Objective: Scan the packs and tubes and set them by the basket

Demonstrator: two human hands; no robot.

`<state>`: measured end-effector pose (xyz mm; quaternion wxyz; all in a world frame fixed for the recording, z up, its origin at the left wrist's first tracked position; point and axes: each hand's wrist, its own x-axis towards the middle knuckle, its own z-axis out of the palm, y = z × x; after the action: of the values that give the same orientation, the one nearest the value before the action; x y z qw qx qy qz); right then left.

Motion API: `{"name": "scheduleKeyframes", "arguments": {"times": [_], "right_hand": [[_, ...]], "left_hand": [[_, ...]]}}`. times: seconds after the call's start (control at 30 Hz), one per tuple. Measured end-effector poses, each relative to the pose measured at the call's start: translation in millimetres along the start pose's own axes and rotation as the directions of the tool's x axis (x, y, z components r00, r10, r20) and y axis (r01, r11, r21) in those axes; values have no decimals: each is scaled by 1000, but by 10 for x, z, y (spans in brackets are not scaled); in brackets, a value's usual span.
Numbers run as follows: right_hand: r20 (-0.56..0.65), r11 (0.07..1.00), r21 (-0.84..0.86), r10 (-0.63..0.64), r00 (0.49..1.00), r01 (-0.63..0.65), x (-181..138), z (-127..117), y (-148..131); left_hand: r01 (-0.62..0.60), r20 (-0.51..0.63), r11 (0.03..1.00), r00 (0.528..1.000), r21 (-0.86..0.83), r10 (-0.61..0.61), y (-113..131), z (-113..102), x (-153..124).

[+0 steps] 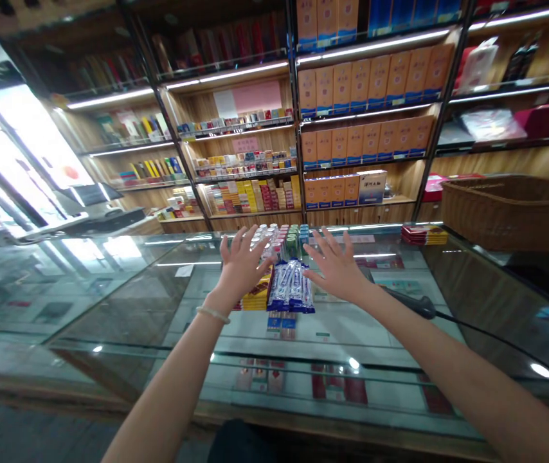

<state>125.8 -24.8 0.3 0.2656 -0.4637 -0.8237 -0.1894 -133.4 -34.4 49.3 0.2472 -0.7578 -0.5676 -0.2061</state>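
Both hands reach forward over a glass counter, palms down and fingers spread. My left hand (243,260), with a pale bracelet (213,314) at the wrist, is over the left side of a group of small goods and holds nothing. My right hand (335,267) is empty too, at the group's right side. Between them lie blue-and-white wrapped bars (291,286) in a pile. Yellow packs (256,298) sit left of the bars, partly behind my left hand. Behind stand rows of small containers, some white-capped (270,230), some green (293,239). Whether my fingertips touch any is unclear.
The glass counter (236,337) shows flat packs inside. A black handheld device (414,302) with a cable lies by my right forearm. A wicker basket (510,215) and red-and-yellow packs (423,234) are at right. Shelves with orange boxes (342,148) stand behind.
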Motion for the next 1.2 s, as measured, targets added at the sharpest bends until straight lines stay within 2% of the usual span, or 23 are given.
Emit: {"name": "scheduleKeyframes", "arguments": {"times": [0.07, 0.17, 0.33, 0.5, 0.7, 0.93, 1.2], "right_hand": [[64, 1000, 25, 0, 998, -2, 45, 52, -102], [150, 997, 76, -15, 989, 4, 128, 91, -276], [271, 981, 186, -99, 957, 49, 264, 169, -555], [345, 969, 239, -148, 927, 66, 347, 303, -679], [375, 959, 275, -176, 910, 72, 373, 404, -733], [364, 955, 281, -193, 911, 91, 407, 453, -767], [341, 950, 295, -200, 919, 98, 417, 422, -792]], "left_hand": [[-63, 88, 998, 994, 3, 62, -252, -18, -99], [-149, 248, 988, 956, -48, 157, -587, -55, -219], [-87, 419, 995, 902, -55, 102, -974, -120, -342], [-29, 554, 999, 831, -40, 46, -1161, -80, -404], [-18, 600, 1000, 799, -25, 30, -1215, 40, -437], [-30, 586, 999, 809, -40, 48, -1218, 61, -444], [-50, 512, 997, 856, -51, 69, -1217, 76, -454]]}}
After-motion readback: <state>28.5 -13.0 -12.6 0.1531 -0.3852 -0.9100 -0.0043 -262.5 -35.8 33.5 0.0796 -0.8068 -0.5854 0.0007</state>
